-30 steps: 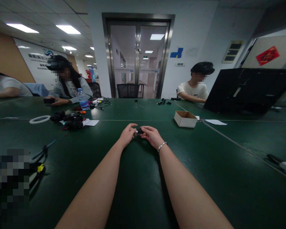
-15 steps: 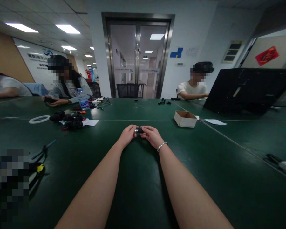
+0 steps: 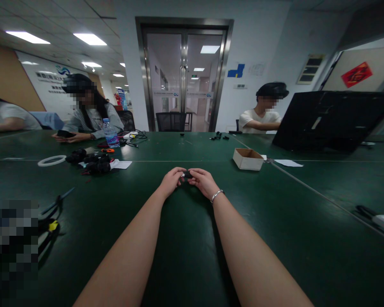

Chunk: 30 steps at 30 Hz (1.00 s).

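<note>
A small black piece with a silvery end (image 3: 187, 174) spans the gap between my two hands, just above the green table (image 3: 185, 238). My left hand (image 3: 172, 181) pinches it at the silvery end. At its black end, the fingertips of my right hand (image 3: 205, 181) close around it; a silver bracelet (image 3: 216, 195) sits on that wrist. Fingers cover much of the piece, so its exact kind cannot be made out.
An open cardboard box (image 3: 248, 160) stands to the right, before a large black monitor (image 3: 333, 121). Leftward lie a white ring (image 3: 51, 160), a dark cluster of parts (image 3: 96, 163) and a water bottle (image 3: 110, 134). Several small black pieces (image 3: 218, 136) lie farther back. Other people sit across the table.
My hands keep the same grip and have hardly moved. The view has shifted very slightly. Across the table at the right, a person's arm has moved a little toward the monitor.
</note>
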Each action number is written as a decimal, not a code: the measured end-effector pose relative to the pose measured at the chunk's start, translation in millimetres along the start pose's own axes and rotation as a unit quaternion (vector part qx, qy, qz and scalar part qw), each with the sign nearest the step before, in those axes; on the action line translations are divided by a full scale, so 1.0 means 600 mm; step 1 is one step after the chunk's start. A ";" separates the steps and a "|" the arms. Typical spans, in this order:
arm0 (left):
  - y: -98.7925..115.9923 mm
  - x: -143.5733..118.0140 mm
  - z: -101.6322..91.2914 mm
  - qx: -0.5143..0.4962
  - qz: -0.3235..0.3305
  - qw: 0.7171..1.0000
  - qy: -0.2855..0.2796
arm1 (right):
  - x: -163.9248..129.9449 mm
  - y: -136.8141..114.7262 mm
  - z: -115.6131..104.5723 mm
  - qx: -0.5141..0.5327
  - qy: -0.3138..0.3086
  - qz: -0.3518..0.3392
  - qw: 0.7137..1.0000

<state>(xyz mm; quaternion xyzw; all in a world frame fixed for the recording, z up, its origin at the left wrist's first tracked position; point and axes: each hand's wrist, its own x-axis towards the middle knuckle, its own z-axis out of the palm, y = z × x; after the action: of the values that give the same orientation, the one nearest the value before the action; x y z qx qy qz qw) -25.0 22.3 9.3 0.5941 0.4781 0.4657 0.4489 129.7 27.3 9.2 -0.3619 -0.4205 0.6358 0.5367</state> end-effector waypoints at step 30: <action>-0.005 0.000 0.000 0.014 0.009 1.000 0.005 | -0.002 -0.002 0.001 0.005 0.003 0.001 1.000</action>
<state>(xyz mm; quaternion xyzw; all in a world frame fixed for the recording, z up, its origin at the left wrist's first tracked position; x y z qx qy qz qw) -25.6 22.8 6.5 0.6023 0.4811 0.4661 0.4342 129.9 26.4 10.5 -0.3615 -0.4149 0.6376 0.5392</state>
